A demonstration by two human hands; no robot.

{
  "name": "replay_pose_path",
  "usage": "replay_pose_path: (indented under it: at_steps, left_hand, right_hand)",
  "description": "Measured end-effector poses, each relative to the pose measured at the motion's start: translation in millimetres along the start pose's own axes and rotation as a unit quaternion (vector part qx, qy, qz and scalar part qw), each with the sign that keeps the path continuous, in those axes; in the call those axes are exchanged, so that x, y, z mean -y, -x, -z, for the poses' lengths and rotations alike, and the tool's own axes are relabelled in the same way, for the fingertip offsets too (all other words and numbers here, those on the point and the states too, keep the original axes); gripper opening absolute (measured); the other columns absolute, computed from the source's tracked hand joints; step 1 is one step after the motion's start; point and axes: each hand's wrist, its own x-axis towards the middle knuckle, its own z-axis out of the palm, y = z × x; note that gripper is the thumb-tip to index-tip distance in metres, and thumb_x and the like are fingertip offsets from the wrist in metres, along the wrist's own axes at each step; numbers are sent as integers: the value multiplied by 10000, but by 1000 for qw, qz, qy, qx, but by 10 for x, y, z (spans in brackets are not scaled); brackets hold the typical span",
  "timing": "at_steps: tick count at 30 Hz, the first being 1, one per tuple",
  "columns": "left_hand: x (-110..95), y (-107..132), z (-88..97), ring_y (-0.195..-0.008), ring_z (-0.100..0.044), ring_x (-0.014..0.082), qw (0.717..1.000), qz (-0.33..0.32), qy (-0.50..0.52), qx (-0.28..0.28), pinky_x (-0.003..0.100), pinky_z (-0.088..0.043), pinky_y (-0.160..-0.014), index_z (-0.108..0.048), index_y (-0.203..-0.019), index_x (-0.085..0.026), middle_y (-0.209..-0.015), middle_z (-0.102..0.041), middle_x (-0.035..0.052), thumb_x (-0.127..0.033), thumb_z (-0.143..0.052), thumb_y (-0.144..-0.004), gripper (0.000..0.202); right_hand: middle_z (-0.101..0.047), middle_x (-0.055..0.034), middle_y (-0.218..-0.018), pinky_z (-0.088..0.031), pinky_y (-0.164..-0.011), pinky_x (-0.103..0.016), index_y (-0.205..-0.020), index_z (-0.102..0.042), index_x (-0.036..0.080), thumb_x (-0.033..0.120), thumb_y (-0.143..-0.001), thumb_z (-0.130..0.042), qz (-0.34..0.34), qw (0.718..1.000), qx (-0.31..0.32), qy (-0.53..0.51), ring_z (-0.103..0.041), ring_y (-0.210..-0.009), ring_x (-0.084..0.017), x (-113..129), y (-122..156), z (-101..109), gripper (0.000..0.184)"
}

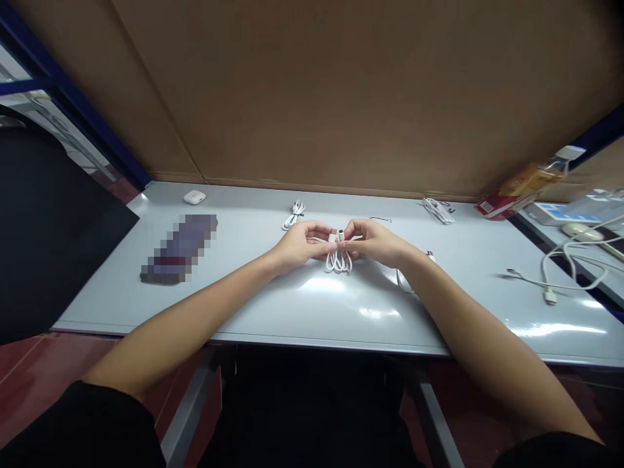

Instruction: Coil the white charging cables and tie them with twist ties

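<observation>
**Near edge:** black sleeves (73,432) at the upper arms; bare forearms reach forward over the pale grey worktop (273,312).

**Centre, in hand:** left hand (302,247) and right hand (375,242) face each other, well above the surface at the wrists. The fingers of both are curled closed in a tight pinch, almost meeting, around a looped white cable (338,261). Two small white plugs (337,236) stand upright between the fingertips, apparently one to each hand. The cable's loops hang below them and rest on the worktop, long axis running from the plugs toward the person.

**Beside:** a white cord (403,281), partly under the right forearm.

**Right:** a loose white cable (550,279), its plug toward the person.

**Left:** a pixelated oblong object (179,249), details obscured, and a black panel (49,221).

**Far edge:** a white earbud case (194,197), two small coiled white cables (294,214) (437,210), and a red and orange packet (521,192).

**Beyond:** a brown cardboard wall (341,84).
</observation>
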Motion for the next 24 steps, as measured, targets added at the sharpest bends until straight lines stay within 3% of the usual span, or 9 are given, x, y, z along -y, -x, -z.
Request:
replay_pose_path:
  at_steps: [11, 17, 24]
  left_hand:
    - [12, -2, 20, -874, -738, 198, 998, -48, -41, 17, 354, -590, -763, -655, -1001, -143, -1100, -725, 112, -280, -898, -739, 383]
    - [16, -6, 24, -888, -738, 208, 989, -107, -96, 34, 358, -583, -803, -690, -880, -142, -919, -750, 81, -252, -846, -773, 219]
    - [51, -17, 15, -887, -734, 205, 980, -138, -137, 36, 366, -582, -846, -723, -852, -149, -889, -767, 80, -254, -807, -780, 153]
  right_hand:
    - [-749, -19, -815, -570, -677, -350, -890, -557, 242, 349, -814, -786, 28, 998, 22, 50, -736, -756, -216, 51, 42, 4, 264]
    - [-754, -29, -826, -548, -646, -315, -850, -585, 235, 269, -834, -714, 54, 990, 20, 126, -743, -785, -216, 112, 65, -19, 134]
    - [-735, -16, -809, -533, -636, -311, -802, -607, 231, 209, -810, -695, 51, 987, 4, 150, -715, -734, -194, 152, 76, -66, 91]
